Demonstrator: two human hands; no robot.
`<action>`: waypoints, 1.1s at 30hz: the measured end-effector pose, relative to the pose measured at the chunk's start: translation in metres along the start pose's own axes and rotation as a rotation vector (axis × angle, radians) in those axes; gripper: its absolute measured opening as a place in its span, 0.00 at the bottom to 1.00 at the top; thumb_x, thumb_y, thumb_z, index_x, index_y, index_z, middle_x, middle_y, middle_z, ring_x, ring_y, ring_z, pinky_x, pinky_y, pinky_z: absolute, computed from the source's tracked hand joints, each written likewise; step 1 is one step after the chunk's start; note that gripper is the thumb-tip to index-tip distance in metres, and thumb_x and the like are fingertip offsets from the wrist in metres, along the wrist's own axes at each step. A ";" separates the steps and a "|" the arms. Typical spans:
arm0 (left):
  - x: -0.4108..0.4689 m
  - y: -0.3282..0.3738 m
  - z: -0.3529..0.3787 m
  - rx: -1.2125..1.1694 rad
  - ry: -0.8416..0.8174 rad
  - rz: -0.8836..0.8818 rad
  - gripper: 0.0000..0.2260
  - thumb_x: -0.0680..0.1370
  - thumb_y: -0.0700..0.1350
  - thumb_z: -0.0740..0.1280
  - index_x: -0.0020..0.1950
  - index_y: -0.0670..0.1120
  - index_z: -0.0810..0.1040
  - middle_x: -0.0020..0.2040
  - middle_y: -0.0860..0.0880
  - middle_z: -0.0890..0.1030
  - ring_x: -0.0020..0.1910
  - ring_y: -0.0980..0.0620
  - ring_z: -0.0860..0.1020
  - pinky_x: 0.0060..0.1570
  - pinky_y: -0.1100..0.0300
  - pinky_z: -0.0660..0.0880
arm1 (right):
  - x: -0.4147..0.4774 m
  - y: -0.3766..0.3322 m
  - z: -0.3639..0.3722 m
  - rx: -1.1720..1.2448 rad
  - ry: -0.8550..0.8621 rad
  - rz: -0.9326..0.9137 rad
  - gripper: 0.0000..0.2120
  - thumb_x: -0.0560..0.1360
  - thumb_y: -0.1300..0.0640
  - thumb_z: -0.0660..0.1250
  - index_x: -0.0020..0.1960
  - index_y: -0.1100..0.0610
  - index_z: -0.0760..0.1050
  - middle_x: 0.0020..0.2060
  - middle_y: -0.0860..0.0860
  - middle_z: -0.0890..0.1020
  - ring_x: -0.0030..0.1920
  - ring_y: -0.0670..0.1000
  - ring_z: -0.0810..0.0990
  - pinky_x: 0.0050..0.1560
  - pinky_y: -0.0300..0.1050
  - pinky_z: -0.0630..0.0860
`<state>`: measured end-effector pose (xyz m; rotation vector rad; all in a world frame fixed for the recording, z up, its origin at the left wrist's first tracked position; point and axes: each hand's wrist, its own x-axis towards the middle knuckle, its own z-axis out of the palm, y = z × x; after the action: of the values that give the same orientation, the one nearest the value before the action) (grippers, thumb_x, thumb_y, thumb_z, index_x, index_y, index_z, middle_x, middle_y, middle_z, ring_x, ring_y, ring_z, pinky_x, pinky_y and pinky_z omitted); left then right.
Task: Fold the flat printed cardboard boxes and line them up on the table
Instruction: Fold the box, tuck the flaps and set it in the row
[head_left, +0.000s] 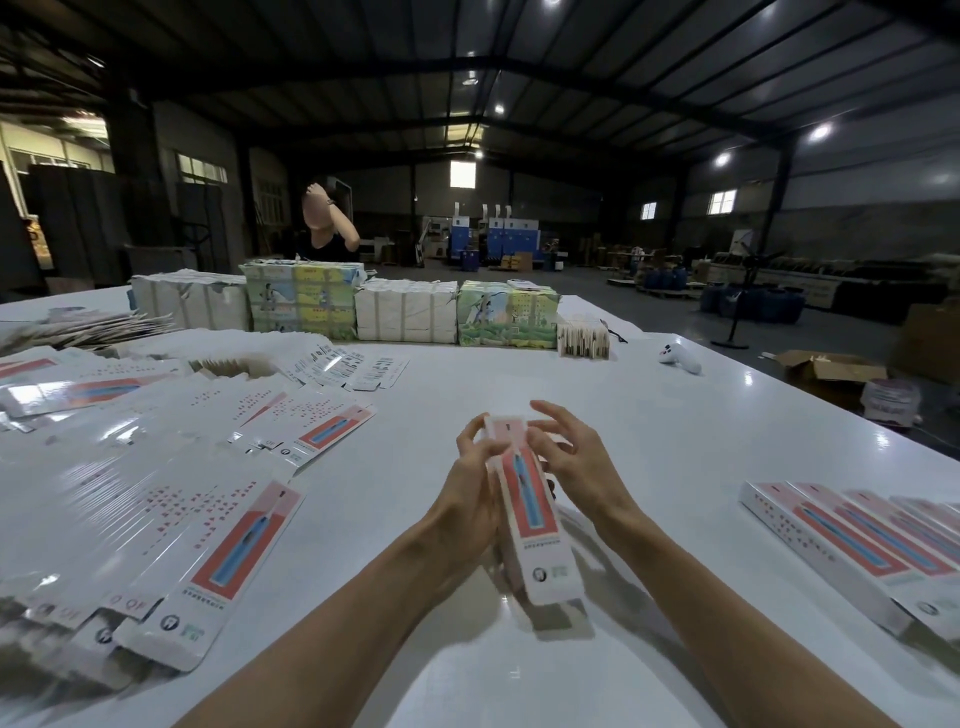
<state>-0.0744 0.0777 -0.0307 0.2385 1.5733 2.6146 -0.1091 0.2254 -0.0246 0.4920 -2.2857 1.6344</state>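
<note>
A long white box (535, 525) with a red panel and a blue product picture is raised over the white table (649, 415), its far end tilted up. My left hand (470, 486) grips its left side, fingers curled round the upper part. My right hand (569, 454) is at its right side, fingers spread and bent over the top end flap. Flat printed boxes (171, 530) lie fanned out in overlapping rows on the left. A row of folded boxes (852, 551) lies side by side at the right edge.
Wrapped bundles of cartons (363, 306) stand in a line across the table's far side. A small stack of cards (583, 336) and a white handheld device (679, 356) lie beyond. A person stands behind the bundles. An open cardboard carton (826, 370) sits on the floor at right.
</note>
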 end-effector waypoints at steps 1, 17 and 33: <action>-0.001 0.001 0.001 -0.059 -0.005 0.005 0.17 0.87 0.47 0.59 0.76 0.52 0.65 0.66 0.33 0.79 0.60 0.36 0.82 0.62 0.36 0.79 | -0.002 -0.001 0.001 -0.090 0.017 -0.051 0.18 0.84 0.49 0.65 0.73 0.49 0.73 0.65 0.47 0.79 0.55 0.47 0.83 0.47 0.36 0.82; 0.001 0.003 -0.005 -0.092 -0.003 -0.084 0.18 0.86 0.54 0.62 0.74 0.48 0.71 0.67 0.39 0.79 0.64 0.37 0.81 0.69 0.43 0.77 | -0.026 -0.012 -0.026 -0.944 -0.091 -0.330 0.17 0.82 0.57 0.67 0.70 0.58 0.72 0.59 0.53 0.78 0.50 0.56 0.77 0.51 0.48 0.78; -0.003 -0.007 -0.012 0.532 -0.095 0.034 0.11 0.84 0.38 0.65 0.59 0.48 0.85 0.50 0.45 0.86 0.52 0.49 0.84 0.55 0.55 0.82 | -0.107 0.022 -0.169 -1.367 0.010 0.171 0.21 0.86 0.49 0.60 0.77 0.51 0.63 0.71 0.49 0.74 0.66 0.49 0.77 0.72 0.47 0.72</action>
<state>-0.0738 0.0700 -0.0423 0.4143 2.2098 2.1126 -0.0167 0.4034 -0.0354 -0.0690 -2.7794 -0.1424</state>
